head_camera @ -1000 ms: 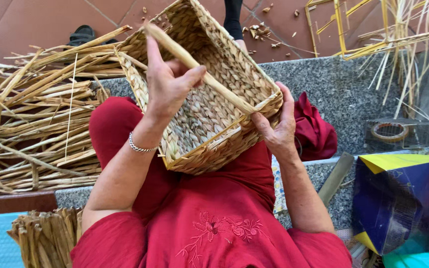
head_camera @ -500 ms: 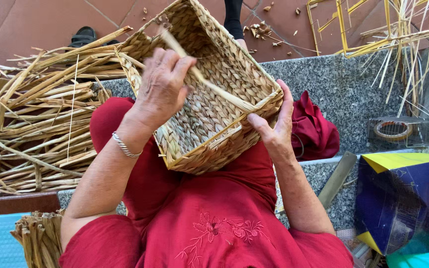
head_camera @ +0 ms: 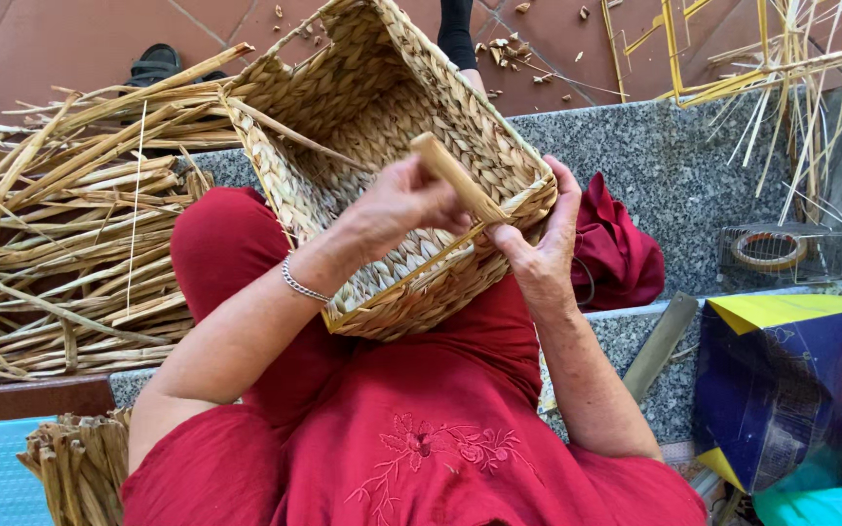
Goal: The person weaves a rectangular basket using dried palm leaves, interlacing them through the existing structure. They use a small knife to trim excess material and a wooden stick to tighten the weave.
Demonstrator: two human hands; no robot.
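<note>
Reddish floor tiles (head_camera: 70, 39) lie at top, with a speckled grey stone ledge (head_camera: 665, 156) running below them. On the person's lap, over red clothing (head_camera: 421, 429), sits a rectangular woven basket (head_camera: 382, 107), tilted with its open mouth turned up toward the camera. Left hand (head_camera: 397, 205) reaches over the basket's mouth, fingers closed around a flat pale strip (head_camera: 455, 175) that slants down to the basket's near right corner; a thin bracelet (head_camera: 302, 285) is on that wrist. Right hand (head_camera: 538, 244) is against the outside of the same corner, thumb pressed at the rim where the strip meets it, fingers spread along the wall; whether it pinches the strip itself cannot be told. Left of the lap: a loose heap of dried reed stalks (head_camera: 60, 253). Lower left: a tied bundle of the same stalks (head_camera: 80, 468). Right of the basket: a crumpled red cloth (head_camera: 616, 253) on the ledge. Far right: a tape roll (head_camera: 767, 250) and a blue-and-yellow bag (head_camera: 791, 380).
</note>
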